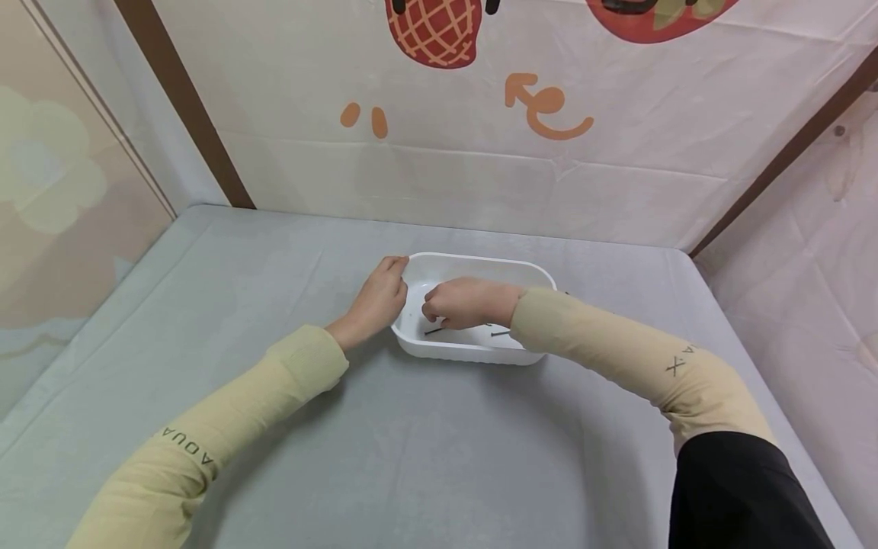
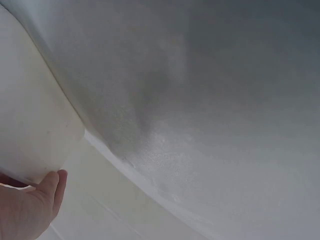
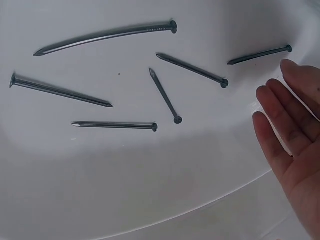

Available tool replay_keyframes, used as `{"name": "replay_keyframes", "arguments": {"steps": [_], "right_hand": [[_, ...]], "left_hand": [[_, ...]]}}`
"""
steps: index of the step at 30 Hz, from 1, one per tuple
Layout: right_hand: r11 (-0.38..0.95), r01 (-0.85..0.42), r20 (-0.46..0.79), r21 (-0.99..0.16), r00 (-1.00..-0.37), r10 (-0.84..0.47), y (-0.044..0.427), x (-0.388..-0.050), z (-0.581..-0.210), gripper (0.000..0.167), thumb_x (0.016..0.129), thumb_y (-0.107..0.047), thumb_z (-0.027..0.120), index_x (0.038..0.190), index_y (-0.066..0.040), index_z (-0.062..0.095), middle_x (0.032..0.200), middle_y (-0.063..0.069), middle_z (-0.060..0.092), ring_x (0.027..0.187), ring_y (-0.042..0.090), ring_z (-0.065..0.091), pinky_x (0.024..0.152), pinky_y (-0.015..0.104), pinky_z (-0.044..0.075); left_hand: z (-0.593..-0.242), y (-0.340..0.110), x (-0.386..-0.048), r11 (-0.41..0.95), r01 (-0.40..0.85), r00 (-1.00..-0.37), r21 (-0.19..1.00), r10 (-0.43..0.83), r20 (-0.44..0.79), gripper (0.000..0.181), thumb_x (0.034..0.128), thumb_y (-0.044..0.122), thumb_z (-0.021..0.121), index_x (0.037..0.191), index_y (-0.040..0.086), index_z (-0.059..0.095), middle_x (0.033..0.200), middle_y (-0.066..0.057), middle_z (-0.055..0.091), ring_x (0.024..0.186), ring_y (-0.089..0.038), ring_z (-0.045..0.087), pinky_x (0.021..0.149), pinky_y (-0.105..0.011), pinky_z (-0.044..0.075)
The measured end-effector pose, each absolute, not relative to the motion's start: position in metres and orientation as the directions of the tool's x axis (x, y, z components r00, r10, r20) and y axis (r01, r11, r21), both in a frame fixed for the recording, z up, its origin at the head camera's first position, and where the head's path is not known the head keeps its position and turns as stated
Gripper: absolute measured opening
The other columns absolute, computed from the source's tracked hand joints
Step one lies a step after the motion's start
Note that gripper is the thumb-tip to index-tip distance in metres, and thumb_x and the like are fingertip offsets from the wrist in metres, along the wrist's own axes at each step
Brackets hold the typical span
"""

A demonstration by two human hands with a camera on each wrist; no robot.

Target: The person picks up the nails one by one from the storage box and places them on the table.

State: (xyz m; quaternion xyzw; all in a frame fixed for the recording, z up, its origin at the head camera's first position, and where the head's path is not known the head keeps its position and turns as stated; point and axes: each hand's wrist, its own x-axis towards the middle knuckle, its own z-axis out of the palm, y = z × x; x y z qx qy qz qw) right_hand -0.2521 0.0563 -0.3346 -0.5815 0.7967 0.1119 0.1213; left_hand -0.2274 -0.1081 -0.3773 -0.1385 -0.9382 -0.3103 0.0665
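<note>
- As far as the right wrist view shows, 6 nails (image 3: 190, 69) lie loose and scattered on the floor of the white tray (image 1: 466, 352), 1 of them just beside the right fingertips.
- Reaching in over the tray from the right, the right hand (image 1: 466, 303) has its fingers loosely extended, pinching nothing that shows.
- The left hand (image 1: 380, 296) grips the tray's left rim.
- My judgement: lifting a nail is a step not yet done, with 6 left in the tray; whether any are finished with, I cannot tell.
- Just past the tray's right end, over the grey table (image 1: 439, 457), a small dark thing (image 1: 567, 293) peeps from behind the right sleeve (image 1: 597, 328), too small to name.
- That hand and sleeve hide most nails from the head view; the left wrist view cuts off part of the left hand.
</note>
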Motion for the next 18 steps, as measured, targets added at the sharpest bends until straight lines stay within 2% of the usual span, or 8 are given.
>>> {"name": "replay_keyframes", "arguments": {"steps": [18], "right_hand": [[0.291, -0.957, -0.356, 0.008, -0.275, -0.893, 0.047, -0.255, -0.351, 0.009, 0.084, -0.003, 0.058, 0.090, -0.005, 0.065, 0.086, 0.005, 0.063, 0.078, 0.017, 0.057, 0.071, 0.025, 0.048]], "left_hand": [[-0.380, -0.108, -0.230, 0.772, 0.319, -0.945, 0.550, 0.214, 0.248, 0.044, 0.0888, -0.001, 0.036, 0.131, -0.013, 0.037, 0.129, -0.024, 0.041, 0.120, -0.033, 0.042, 0.101, -0.039, 0.037]]}}
